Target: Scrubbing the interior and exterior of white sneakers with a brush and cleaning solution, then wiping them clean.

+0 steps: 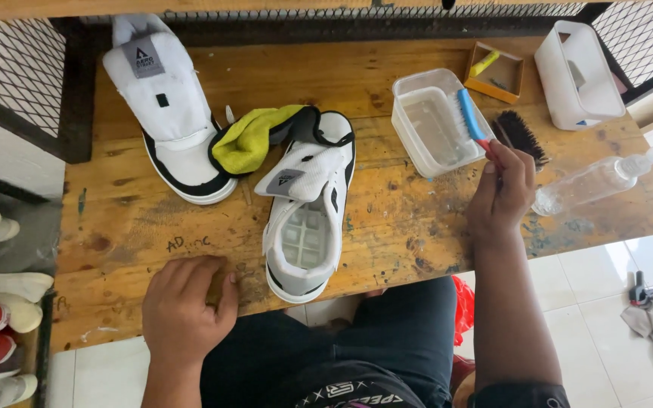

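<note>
Resting near the table's front edge, the left hand (185, 304) lies loosely curled on the wooden table (387, 219), holding nothing. Just right of it a white shoe (307, 208) lies on its side, mouth toward the viewer. Farther left another white shoe (168, 113) stands, a yellow cloth (251, 140) between the two. Right again, the right hand (502, 193) grips a blue brush (473, 119), bristles seemingly dipped in a clear water tub (434, 125). A dark brush (523, 137) and clear bottle (598, 180) lie beside it.
</note>
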